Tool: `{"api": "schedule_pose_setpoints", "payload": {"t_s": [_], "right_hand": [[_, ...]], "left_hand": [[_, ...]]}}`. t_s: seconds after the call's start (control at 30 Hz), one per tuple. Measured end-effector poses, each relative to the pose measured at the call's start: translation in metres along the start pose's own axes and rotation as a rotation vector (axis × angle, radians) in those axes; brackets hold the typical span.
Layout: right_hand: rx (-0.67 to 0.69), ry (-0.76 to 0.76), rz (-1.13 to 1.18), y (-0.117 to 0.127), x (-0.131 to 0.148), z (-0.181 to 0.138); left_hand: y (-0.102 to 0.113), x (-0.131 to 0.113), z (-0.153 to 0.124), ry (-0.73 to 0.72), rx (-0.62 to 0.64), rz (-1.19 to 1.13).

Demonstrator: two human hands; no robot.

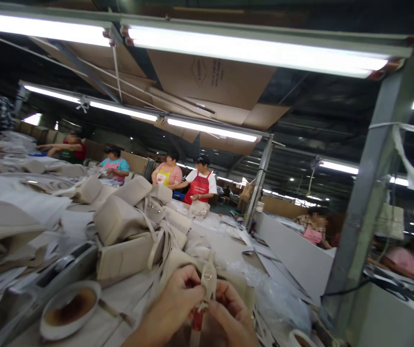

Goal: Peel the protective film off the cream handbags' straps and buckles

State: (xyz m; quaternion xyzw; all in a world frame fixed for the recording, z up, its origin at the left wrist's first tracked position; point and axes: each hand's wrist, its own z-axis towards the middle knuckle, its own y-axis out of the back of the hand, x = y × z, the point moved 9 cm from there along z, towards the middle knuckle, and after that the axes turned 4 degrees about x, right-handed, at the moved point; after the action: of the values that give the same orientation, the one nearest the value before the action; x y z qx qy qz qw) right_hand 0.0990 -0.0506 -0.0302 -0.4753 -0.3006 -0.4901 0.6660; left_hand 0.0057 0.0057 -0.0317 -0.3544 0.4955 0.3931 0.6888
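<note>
My left hand [173, 303] and my right hand [231, 314] meet at the bottom middle of the head view. Both pinch a small beige strap piece [208, 278] with a metal ring, held upright between the fingertips. A red object [197, 319] shows just below it between the hands; I cannot make out what it is. Right behind the hands lies a heap of beige bags [130, 231] with loose straps, on a long worktable [224, 241].
A white bowl [70, 309] with brown liquid sits at the lower left, beside a metal tool [65, 265]. Clear plastic wrap [282, 308] lies to the right. Several people in aprons [200, 185] work at the table's far end. A grey steel post [369, 193] rises at right.
</note>
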Motion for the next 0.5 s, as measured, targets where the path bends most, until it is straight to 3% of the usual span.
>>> {"api": "schedule_pose_setpoints", "payload": {"t_s": [0.23, 0.43, 0.5], "right_hand": [[-0.107, 0.051, 0.071, 0.009, -0.01, -0.003], [-0.33, 0.176, -0.104, 0.026, -0.011, -0.003], [-0.352, 0.207, -0.127, 0.027, -0.011, -0.004]], "left_hand": [[0.0, -0.013, -0.01, -0.104, 0.012, 0.113], [-0.005, -0.037, -0.029, -0.31, -0.098, 0.758], [-0.006, -0.04, -0.03, -0.319, -0.11, 0.851]]}}
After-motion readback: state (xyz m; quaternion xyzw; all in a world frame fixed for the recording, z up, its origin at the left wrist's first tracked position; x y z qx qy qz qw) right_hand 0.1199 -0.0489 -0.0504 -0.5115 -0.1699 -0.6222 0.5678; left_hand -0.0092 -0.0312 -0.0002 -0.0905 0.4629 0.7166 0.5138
